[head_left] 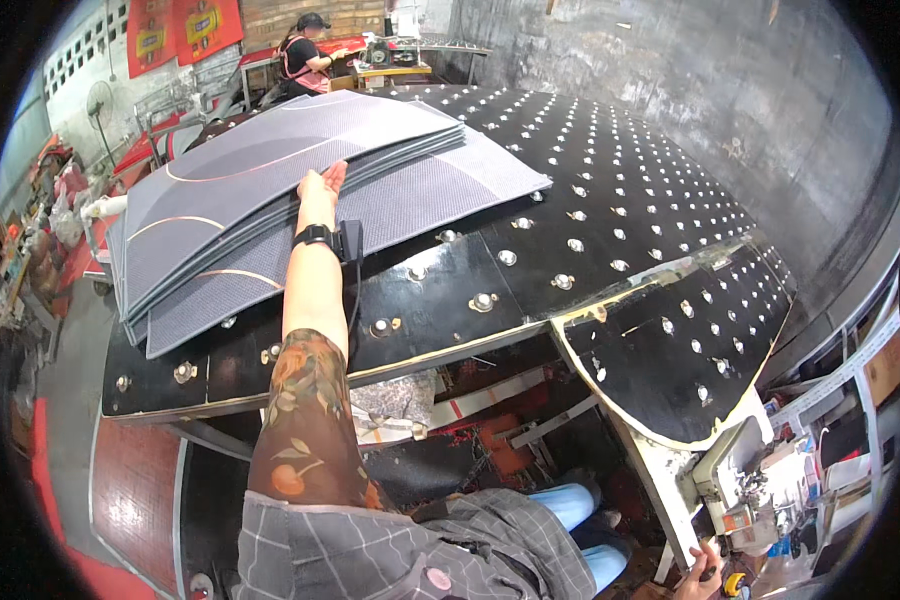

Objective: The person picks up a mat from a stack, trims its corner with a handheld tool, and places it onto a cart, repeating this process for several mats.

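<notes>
A stack of grey mats (270,170) with thin curved gold lines lies on a black work table (610,170) studded with metal ball rollers. My left hand (322,187) reaches far forward and rests flat on a lower mat, its fingertips against the edge of the upper pile. There is a black band on that wrist and a floral sleeve on the arm. My right hand (700,582) shows only partly at the lower edge, beside a sewing machine (740,480) at the table's near right corner. Its grip is hidden.
A textured grey mat (440,190) sticks out from under the stack to the right. Another person (305,60) works at a far table. Clutter and a fan (98,100) line the left aisle. A dark wall (770,90) runs along the right.
</notes>
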`<state>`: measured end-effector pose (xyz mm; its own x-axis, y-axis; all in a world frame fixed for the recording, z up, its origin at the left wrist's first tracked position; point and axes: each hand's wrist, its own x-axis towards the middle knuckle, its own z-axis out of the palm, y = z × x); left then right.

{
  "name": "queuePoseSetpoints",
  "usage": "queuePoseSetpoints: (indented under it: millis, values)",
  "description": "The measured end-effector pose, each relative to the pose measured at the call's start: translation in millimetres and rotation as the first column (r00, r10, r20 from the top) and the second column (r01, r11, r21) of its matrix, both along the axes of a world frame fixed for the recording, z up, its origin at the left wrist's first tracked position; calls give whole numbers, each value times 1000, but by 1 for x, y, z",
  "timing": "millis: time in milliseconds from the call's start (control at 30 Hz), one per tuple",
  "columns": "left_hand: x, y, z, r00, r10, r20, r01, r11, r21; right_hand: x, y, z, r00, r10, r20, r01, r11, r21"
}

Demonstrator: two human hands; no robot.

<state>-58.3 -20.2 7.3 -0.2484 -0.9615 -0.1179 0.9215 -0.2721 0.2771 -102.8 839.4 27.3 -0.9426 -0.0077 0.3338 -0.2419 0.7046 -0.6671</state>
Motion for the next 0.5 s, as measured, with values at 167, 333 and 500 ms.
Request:
queuePoseSetpoints:
  millis: [167,333,500]
  values:
    - [-42,89,43,910,-17,415,122,966,-228,-41,-16,-51,989,140,55,-111,925,-363]
    - [36,372,-31,290,-429,856,945,268,-186,-84,-125,-93,795,499,344,-221,767,-602]
    - [194,471,-102,-109,-465,879,968,153,200,-83,-159,-111,881,442,170,99,179,-979]
